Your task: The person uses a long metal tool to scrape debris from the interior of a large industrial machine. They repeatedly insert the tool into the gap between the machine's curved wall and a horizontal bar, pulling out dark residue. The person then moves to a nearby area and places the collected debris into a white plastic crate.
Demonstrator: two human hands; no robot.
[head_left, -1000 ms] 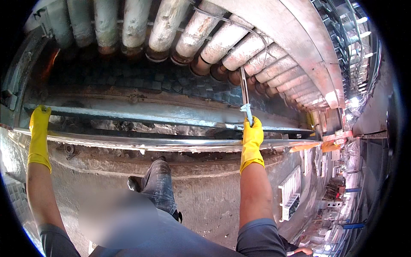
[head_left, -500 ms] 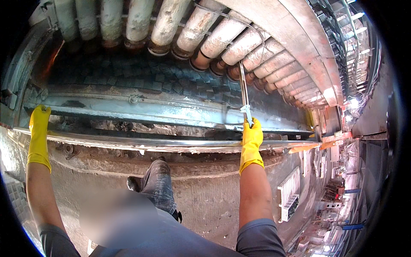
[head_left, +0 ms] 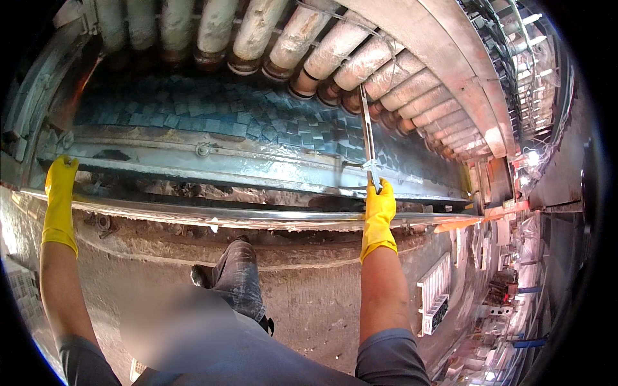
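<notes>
My left hand, in a yellow rubber glove, is closed in a fist at the left end of the pale metal ledge. What its fingers hold, if anything, is hidden. My right hand, gloved the same way, grips the lower end of a long slim metal tool with a small crosspiece just above the fingers. The tool slants up over the ledge, its far end reaching the row of cylinders. Beyond the ledge lies a bed of small, bluish, roughly square pieces, wet-looking and packed close together.
Thick worn cylinders hang in a curved row over the bed, under a broad metal beam. A shiny rail crosses in front of me. At right on the floor sits a white crate; cables run at upper right.
The bed of small pieces looks brighter and its pieces stand out more sharply. My hands and the metal tool have hardly moved.
</notes>
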